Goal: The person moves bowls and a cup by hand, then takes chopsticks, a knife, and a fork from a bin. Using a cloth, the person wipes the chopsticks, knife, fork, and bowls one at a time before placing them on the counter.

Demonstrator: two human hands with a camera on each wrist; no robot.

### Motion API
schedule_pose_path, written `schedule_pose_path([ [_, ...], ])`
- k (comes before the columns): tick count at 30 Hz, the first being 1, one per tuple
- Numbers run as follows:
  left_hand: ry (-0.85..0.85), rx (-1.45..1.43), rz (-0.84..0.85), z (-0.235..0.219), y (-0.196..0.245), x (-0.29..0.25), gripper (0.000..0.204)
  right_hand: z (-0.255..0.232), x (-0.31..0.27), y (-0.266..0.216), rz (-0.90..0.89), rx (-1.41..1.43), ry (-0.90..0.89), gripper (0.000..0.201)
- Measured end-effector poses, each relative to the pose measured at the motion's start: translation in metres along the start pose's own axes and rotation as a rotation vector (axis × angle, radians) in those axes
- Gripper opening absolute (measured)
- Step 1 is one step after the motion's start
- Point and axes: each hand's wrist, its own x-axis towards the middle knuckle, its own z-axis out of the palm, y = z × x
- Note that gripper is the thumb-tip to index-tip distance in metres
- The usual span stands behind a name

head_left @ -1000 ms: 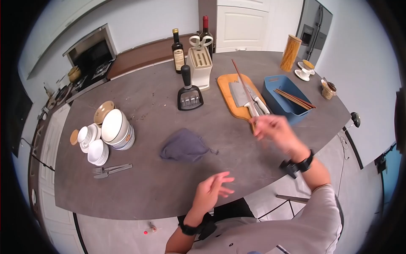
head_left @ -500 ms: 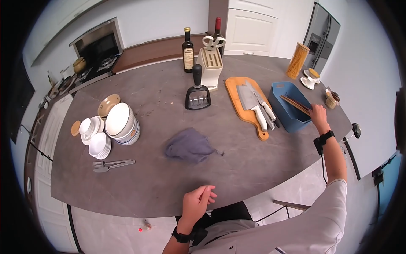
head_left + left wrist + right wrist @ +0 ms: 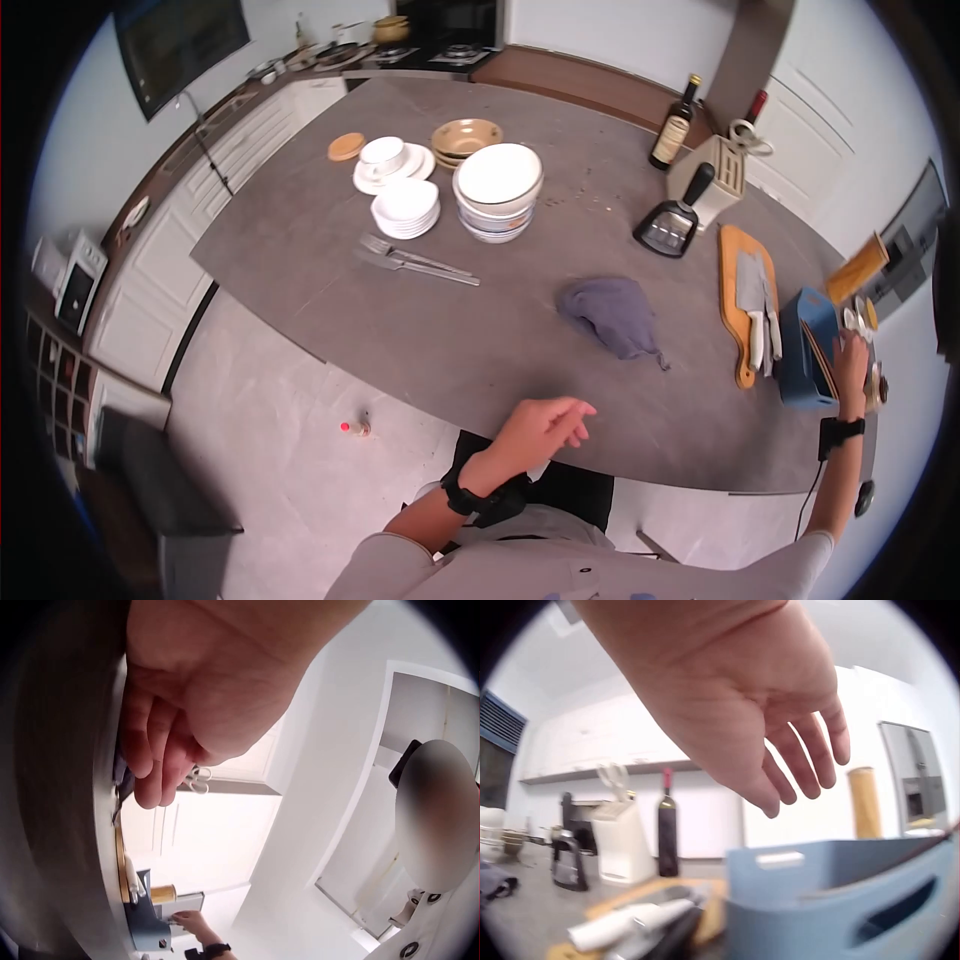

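Observation:
My right hand (image 3: 851, 365) is at the right side of the blue basket (image 3: 797, 375). In the right wrist view this hand (image 3: 739, 697) hovers over the basket (image 3: 769, 930), its fingers loosely extended and holding nothing. Brown chopsticks (image 3: 818, 358) lie in the basket. To its left, knives with white handles (image 3: 757, 335) rest on a wooden cutting board (image 3: 733, 300). My left hand (image 3: 538, 432) hangs over the table's near edge with loosely bent fingers, empty, a little below a crumpled grey-purple cloth (image 3: 612, 315).
White bowls (image 3: 500, 180), small dishes (image 3: 406, 205), and a fork and knife (image 3: 425, 266) are on the left part of the table (image 3: 300, 240). Towards the back right stand a knife block (image 3: 705, 185), a black-handled tool (image 3: 672, 225) and bottles (image 3: 673, 132). A pasta jar (image 3: 858, 267) is beyond the basket.
My right hand has moved from over the cutting board to the basket and let go of the chopsticks it held. The head view has turned left. My left hand's fingers have relaxed inward.

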Motion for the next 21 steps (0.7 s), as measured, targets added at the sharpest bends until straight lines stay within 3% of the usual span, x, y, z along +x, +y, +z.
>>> schedule_pose_path([
  [1, 0.068, -0.008, -0.042, -0.009, 0.000, -0.003, 0.026, -0.037, 0.025, -0.068, -0.120, 0.102, 0.096, 0.012],
  [3, 0.151, 0.001, -0.063, -0.025, 0.002, -0.003, 0.028, -0.092, 0.066, -0.175, -0.133, 0.345, -0.078, 0.014],
  [6, 0.369, -0.001, -0.032, -0.043, 0.004, -0.005, 0.028, -0.124, 0.089, -0.295, -0.534, 0.671, -0.219, 0.014],
  [8, 0.424, 0.025, -0.018, -0.049, -0.001, -0.006, 0.027, -0.113, 0.094, -0.368, -0.849, 0.766, -0.222, 0.015],
  [10, 0.489, 0.053, -0.002, -0.051, -0.008, -0.010, 0.026, -0.093, 0.088, -0.438, -0.985, 0.710, -0.323, 0.016],
  [12, 0.498, 0.223, 0.093, -0.049, -0.018, -0.014, 0.022, -0.061, 0.079, -0.500, -1.029, 0.743, -0.233, 0.017],
  [16, 0.537, 0.376, 0.200, -0.051, -0.021, -0.018, 0.018, -0.026, 0.069, -0.584, -0.961, 0.865, -0.152, 0.026],
  [21, 0.492, 0.317, 0.172, -0.056, -0.020, -0.019, 0.018, -0.002, 0.065, -0.603, -0.948, 0.926, -0.171, 0.024],
])
